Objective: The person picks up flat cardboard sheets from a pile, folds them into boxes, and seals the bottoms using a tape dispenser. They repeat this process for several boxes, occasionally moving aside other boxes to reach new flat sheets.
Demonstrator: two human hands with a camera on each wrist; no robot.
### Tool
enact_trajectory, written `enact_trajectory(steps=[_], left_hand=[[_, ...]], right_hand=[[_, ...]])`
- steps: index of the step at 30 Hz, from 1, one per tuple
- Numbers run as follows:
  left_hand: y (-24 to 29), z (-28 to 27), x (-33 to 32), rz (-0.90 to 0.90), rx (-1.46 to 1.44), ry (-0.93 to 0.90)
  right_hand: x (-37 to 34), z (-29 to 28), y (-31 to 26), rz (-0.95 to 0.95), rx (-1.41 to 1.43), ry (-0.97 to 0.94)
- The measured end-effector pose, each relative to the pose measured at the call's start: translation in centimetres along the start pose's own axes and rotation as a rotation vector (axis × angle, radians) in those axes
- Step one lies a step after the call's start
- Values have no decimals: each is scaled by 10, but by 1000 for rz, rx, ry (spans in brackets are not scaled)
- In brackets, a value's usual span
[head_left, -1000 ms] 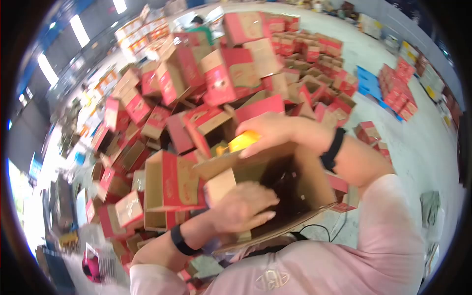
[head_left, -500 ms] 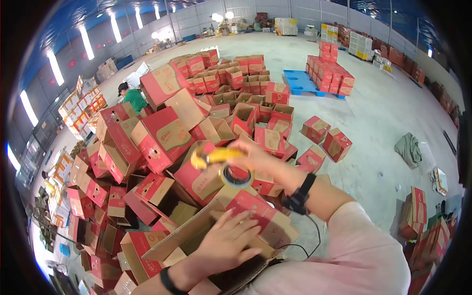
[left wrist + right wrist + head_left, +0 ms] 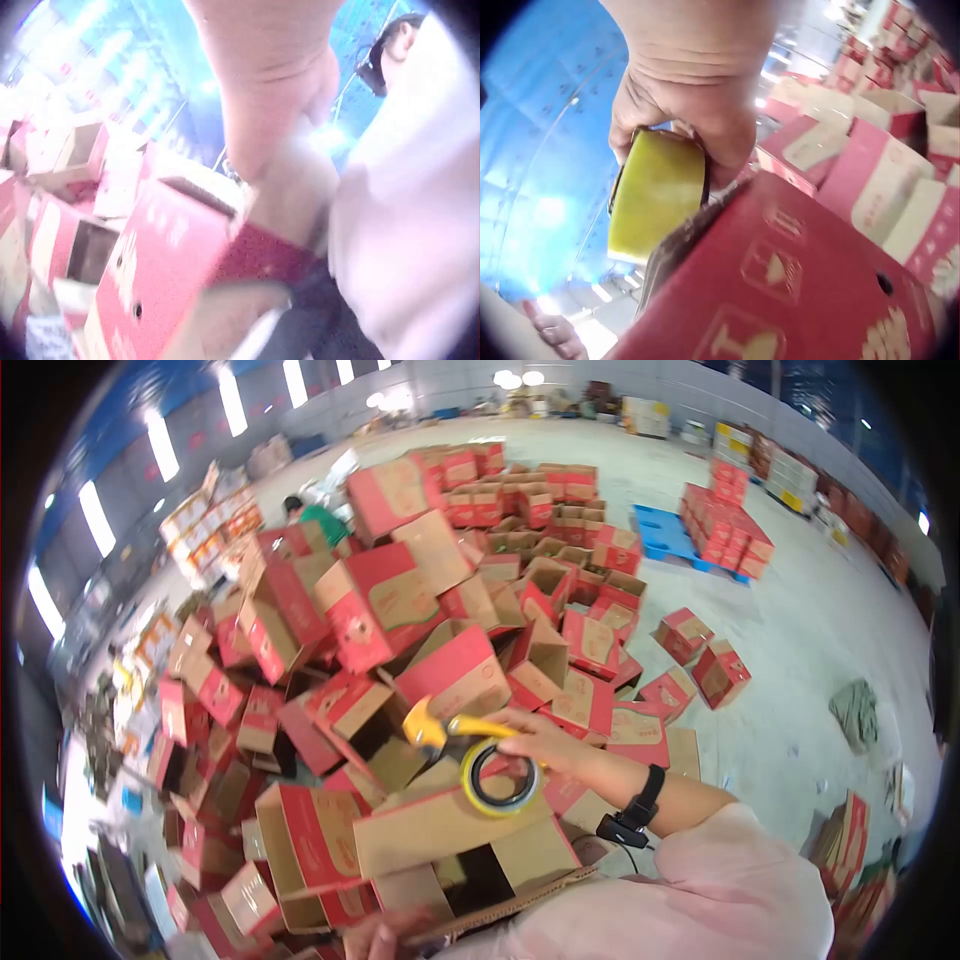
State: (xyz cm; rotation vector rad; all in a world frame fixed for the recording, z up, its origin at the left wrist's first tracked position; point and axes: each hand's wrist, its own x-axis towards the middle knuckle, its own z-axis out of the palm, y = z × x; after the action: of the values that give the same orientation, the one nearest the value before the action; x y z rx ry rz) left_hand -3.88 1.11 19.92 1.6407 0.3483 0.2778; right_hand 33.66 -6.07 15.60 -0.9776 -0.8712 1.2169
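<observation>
My right hand (image 3: 540, 740) grips a yellow tape dispenser (image 3: 480, 727) carrying a wide roll of tape (image 3: 467, 775), held above the carton in front of me. In the right wrist view the yellow tape face (image 3: 660, 195) sits beside the carton's red wall (image 3: 780, 262). This carton (image 3: 450, 835) has its short flaps folded inward, a dark gap between them, and a long flap standing up on the far side. At its near left end is my left hand (image 3: 372, 942), mostly cut off by the frame. In the left wrist view that hand (image 3: 277, 90) lies against the carton, its fingers hidden.
A big heap of red and brown cartons (image 3: 390, 600) spreads ahead and to the left. Two small cartons (image 3: 720, 672) stand on the floor to the right. Farther back are a blue pallet (image 3: 662, 532) with stacked boxes and a person in green (image 3: 325, 525).
My right hand has drawn the dispenser back from the carton's far side to above its flaps. The left hand has moved off the flaps to the carton's near left end. The short flaps now lie inward.
</observation>
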Motion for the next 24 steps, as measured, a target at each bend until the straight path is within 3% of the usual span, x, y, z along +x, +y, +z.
enact_trajectory(steps=[1, 2, 4, 6, 8, 9, 13, 14, 15, 16, 17, 19, 20, 22, 23, 24], left_hand=[[-17, 9, 4, 221, 279, 326], [-31, 6, 16, 211, 275, 365], [-51, -21, 62, 26, 302, 550], [-60, -42, 98, -168, 307, 734], [-44, -47, 108, -297, 161, 539], [-48, -52, 115, -225, 163, 470], [-52, -59, 127, -161, 231, 313], [-65, -60, 130, -93, 301, 315], [-48, -55, 128, -173, 357, 319], [-32, -50, 126, -194, 309, 272], [-46, -46, 124, -218, 292, 285], [-69, -44, 128, -48, 769, 424], [-75, -39, 125, -54, 753, 442], [-65, -16, 103, 552, 1343, 590], [-54, -6, 92, 598, 1188, 321], [-52, 18, 76, 437, 1075, 180]], right_hand=[[-3, 11, -5, -18, -13, 101], [-1, 11, -5, -31, -27, 67], [-3, 15, -5, -22, -37, 12], [-4, 23, -9, -28, -6, 89], [-2, 21, -14, 13, -40, 112], [-1, 20, -18, 38, -66, 164], [-29, 52, -96, -371, -135, 173], [-44, 68, -107, -490, -266, 172], [-54, 80, -108, -624, -400, 164], [-60, 84, -85, -640, -587, 276], [-70, 62, -48, -663, -899, 155], [-75, 56, -9, -595, -1309, -16], [-74, 56, -7, -592, -1315, -41], [-77, 58, -3, -543, -1186, 104], [-76, 60, -4, -540, -1195, 97], [-75, 63, -5, -474, -1164, 140]])
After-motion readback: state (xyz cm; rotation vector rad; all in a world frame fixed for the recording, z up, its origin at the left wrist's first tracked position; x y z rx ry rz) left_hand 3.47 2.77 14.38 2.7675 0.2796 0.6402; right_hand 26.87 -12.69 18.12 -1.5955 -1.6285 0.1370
